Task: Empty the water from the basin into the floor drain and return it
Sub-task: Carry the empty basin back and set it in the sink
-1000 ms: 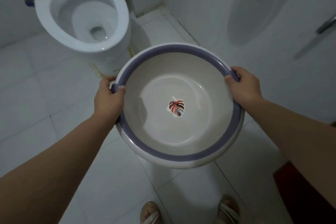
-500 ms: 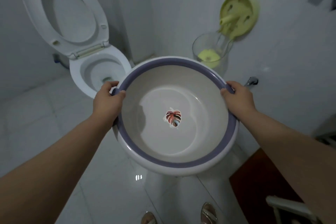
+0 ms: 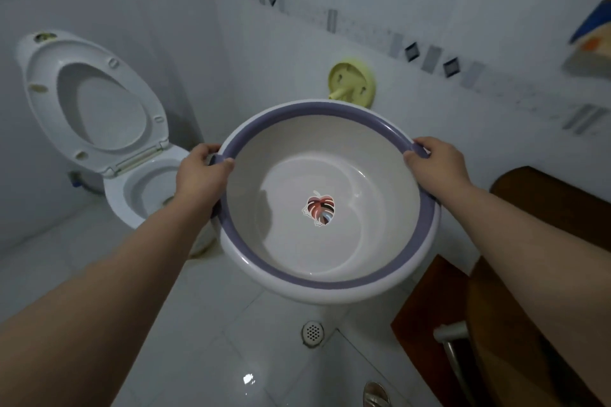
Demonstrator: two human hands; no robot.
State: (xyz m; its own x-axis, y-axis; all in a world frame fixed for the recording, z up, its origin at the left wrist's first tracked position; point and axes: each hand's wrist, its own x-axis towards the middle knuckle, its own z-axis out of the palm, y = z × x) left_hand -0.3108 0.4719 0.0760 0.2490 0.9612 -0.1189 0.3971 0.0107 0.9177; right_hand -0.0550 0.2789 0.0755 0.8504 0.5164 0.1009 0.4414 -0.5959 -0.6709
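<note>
- A floor drain (image 3: pixel 312 333) is sitting in the white tiled floor (image 3: pixel 211 324), nearest the viewer and just below the basin's near edge.
- The basin (image 3: pixel 330 271) is being held in the air above the floor, its mouth facing up, and a leaf sticker (image 3: pixel 319 210) is showing on its bottom.
- The left hand (image 3: pixel 200 177) is clenching the purple rim on one side; the right hand (image 3: pixel 436 165) is clenching the opposite side.
- A toilet (image 3: pixel 132 188) is standing open behind on the left.
- A yellow wall fitting (image 3: pixel 352 82) is hanging beyond the basin.
</note>
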